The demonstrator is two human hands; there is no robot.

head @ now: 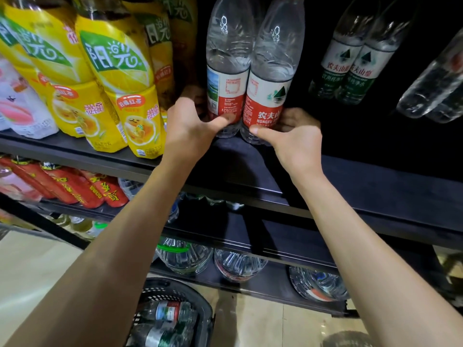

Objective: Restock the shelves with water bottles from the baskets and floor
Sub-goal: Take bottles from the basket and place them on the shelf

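Two clear water bottles with red and white labels stand upright side by side on the dark upper shelf. My left hand grips the base of the left bottle, thumb across its front. My right hand grips the base of the right bottle, fingers curled behind it. Both bottles touch each other. A dark basket on the floor below holds several more water bottles.
Yellow lemon tea bottles crowd the shelf just left of my left hand. Green-labelled water bottles stand further right, with a dark gap between. Lower shelves carry red-labelled drinks and large water bottles. The floor is pale.
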